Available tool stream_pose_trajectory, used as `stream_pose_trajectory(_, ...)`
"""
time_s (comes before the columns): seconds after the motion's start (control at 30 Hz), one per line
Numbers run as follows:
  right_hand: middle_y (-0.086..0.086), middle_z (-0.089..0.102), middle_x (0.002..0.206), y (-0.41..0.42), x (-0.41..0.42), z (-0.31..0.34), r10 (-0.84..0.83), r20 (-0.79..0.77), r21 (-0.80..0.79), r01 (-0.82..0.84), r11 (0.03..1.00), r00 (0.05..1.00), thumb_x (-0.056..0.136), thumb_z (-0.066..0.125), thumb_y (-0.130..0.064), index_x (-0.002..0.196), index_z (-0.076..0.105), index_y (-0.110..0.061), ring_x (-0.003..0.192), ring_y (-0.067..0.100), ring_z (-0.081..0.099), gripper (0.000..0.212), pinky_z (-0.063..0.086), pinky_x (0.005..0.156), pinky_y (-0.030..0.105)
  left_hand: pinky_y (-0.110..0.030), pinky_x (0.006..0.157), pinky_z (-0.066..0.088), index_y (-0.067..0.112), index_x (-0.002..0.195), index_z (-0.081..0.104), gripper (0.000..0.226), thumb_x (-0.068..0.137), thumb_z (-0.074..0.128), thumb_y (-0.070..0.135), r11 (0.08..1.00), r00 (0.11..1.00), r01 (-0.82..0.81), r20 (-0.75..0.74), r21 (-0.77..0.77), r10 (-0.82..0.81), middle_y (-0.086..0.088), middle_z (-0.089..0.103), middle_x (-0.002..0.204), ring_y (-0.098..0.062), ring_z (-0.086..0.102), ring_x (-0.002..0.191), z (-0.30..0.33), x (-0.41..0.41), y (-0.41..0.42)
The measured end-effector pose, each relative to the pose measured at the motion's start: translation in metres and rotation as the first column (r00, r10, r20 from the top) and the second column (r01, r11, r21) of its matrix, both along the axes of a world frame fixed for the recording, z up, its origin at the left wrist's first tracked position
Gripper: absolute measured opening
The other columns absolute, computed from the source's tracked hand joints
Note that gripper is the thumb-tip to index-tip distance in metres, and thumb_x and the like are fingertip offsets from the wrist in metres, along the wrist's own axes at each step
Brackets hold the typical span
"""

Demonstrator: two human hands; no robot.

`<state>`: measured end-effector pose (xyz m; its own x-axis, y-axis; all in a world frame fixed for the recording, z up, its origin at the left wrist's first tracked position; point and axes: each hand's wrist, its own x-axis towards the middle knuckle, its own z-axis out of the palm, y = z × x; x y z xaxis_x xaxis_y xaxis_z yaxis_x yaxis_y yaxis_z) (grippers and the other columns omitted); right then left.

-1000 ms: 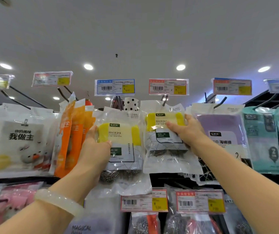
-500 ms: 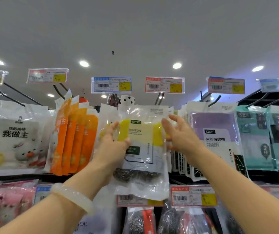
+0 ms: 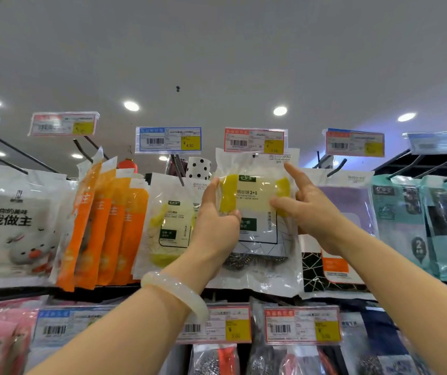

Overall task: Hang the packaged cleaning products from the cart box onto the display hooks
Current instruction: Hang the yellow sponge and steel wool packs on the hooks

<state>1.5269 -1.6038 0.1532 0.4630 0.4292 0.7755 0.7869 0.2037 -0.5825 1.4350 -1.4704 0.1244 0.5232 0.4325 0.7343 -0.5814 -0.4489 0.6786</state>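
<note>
A clear packet of yellow sponge and steel scourers (image 3: 257, 201) is held up high against the top row, its punched top edge just under the red-bordered price tag (image 3: 255, 140). My left hand (image 3: 217, 223) grips its left side, thumb on the front. My right hand (image 3: 306, 207) rests on its right edge with the forefinger stretched up toward the top corner and the thumb on the sponge. The hook behind the packet is hidden. A similar yellow packet (image 3: 171, 220) hangs just left, under the blue-bordered tag (image 3: 168, 140).
Orange packets (image 3: 108, 228) and white packets (image 3: 14, 226) hang to the left. A purple packet (image 3: 344, 212) and teal packets (image 3: 417, 223) hang to the right. Bare black hooks (image 3: 336, 169) jut out above. A lower row carries price tags (image 3: 302, 326) and scourer packs.
The packet has gone up and to the right, reaching the red-bordered tag. My right hand has closed in onto its right edge, forefinger now stretched upward.
</note>
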Motion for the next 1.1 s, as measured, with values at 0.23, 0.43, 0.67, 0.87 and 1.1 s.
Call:
stream_pose_trajectory(0.23,0.001,0.051,0.129,0.011,0.009,0.013,-0.041,-0.038,-0.081,0.038,0.996,0.998,0.088,0.055,-0.017,0.145,0.015,-0.043,0.096,0.01,0.064,0.074,0.051,0.068,0.023,-0.014,0.058,0.048,0.038,0.145,0.021,0.067,0.094,0.046,0.003,0.999,0.997,-0.052,-0.051,0.011,0.052,-0.001,0.04,0.141,-0.004,0.05,0.086,0.012,0.001,0.004)
stream_pose_trajectory(0.43,0.008,0.025,0.151,0.026,0.01,0.004,-0.284,0.056,-0.238,0.289,0.927,0.957,0.088,0.056,-0.021,0.147,0.013,-0.034,0.127,0.031,0.041,0.074,0.041,0.103,0.043,-0.033,0.096,0.045,0.034,0.147,0.016,0.067,0.095,0.048,0.007,0.961,0.954,-0.251,-0.138,0.116,0.266,0.002,0.031,0.152,-0.022,0.048,0.121,0.007,0.014,0.008)
stream_pose_trajectory(0.67,0.006,0.009,0.155,0.051,0.011,-0.021,-0.373,0.4,-0.358,0.518,0.777,0.837,0.089,0.054,-0.038,0.143,0.033,-0.021,0.139,0.03,0.025,0.06,0.02,0.114,0.037,-0.031,0.096,0.037,0.034,0.15,0.002,0.081,0.091,0.05,0.006,0.899,0.86,-0.343,-0.295,0.272,0.417,-0.003,0.039,0.145,-0.025,0.047,0.124,0.004,0.037,0.023)
stream_pose_trajectory(0.87,0.011,0.028,0.151,0.047,0.01,-0.023,-0.334,0.408,-0.509,0.515,0.689,0.85,0.095,0.043,-0.04,0.144,0.029,-0.011,0.138,0.027,0.027,0.059,0.024,0.114,0.036,-0.049,0.11,0.034,0.035,0.15,0.003,0.086,0.086,0.054,0.01,0.852,0.73,-0.311,-0.468,0.421,0.498,-0.017,0.03,0.15,-0.036,0.033,0.136,0.003,0.039,0.015)
stream_pose_trajectory(1.1,0.004,0.026,0.153,0.001,-0.022,-0.038,-0.374,0.444,-0.43,0.56,0.708,0.814,0.091,0.054,-0.033,0.146,0.026,-0.016,0.141,0.022,0.023,0.063,0.02,0.115,0.037,-0.045,0.117,0.012,0.025,0.15,-0.003,0.087,0.088,0.058,0.026,0.661,0.691,-0.373,-0.281,0.651,0.666,-0.01,-0.002,0.16,-0.031,0.001,0.147,-0.025,0.007,-0.024)
